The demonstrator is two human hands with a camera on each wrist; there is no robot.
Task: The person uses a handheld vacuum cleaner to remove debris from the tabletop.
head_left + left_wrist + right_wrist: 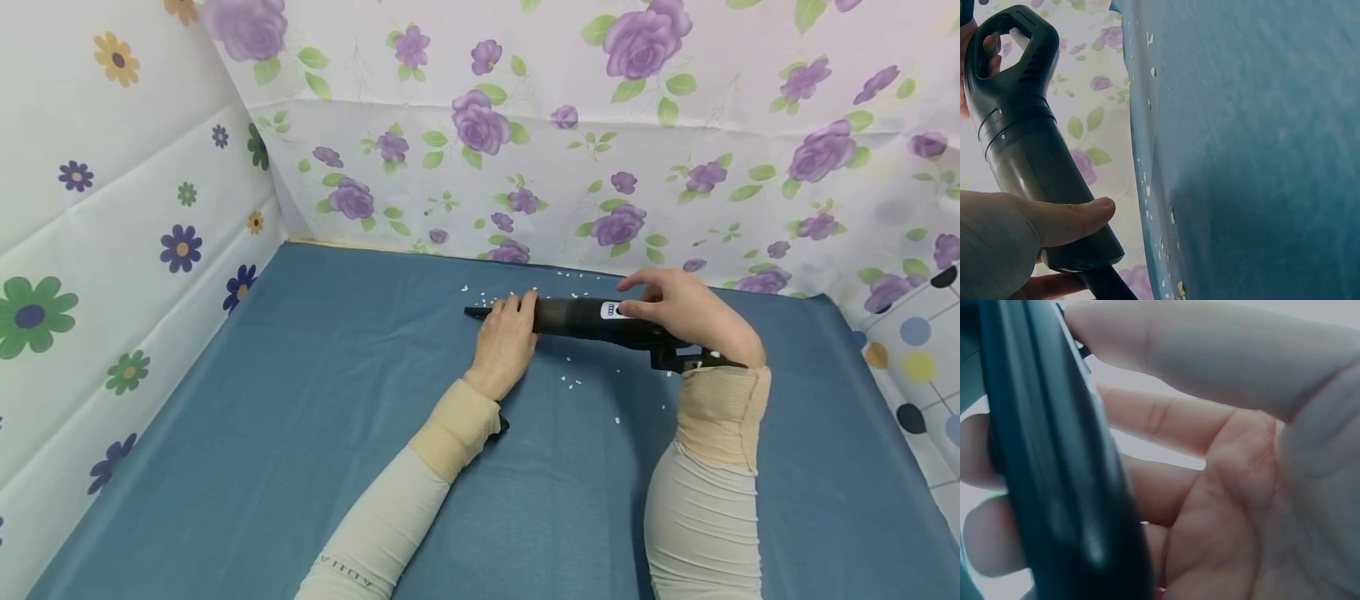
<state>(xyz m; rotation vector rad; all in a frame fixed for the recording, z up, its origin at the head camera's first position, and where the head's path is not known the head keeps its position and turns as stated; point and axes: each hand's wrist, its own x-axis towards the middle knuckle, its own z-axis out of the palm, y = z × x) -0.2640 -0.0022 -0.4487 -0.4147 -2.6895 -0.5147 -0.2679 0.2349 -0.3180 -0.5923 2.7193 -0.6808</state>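
A black handheld vacuum cleaner (pixel 588 318) with a smoky see-through barrel lies level across the middle of the head view, its narrow nozzle (pixel 474 312) pointing left. My left hand (pixel 506 342) grips its front end, thumb over the barrel in the left wrist view and fingers beneath. At the rear, my right hand (pixel 686 308) has its fingers wrapped through the loop handle (pixel 1044 37). The right thumb touches the top by a small white panel (pixel 612 310). Small white scraps (pixel 573 383) are scattered on the blue cloth around the vacuum.
Blue cloth (pixel 337 375) covers the table. A flowered sheet (pixel 420 167) stands along the back edge, with another flowered sheet (pixel 142 250) on the left and a dotted one (pixel 918 367) on the right. More scraps (pixel 1172 215) lie near the back edge.
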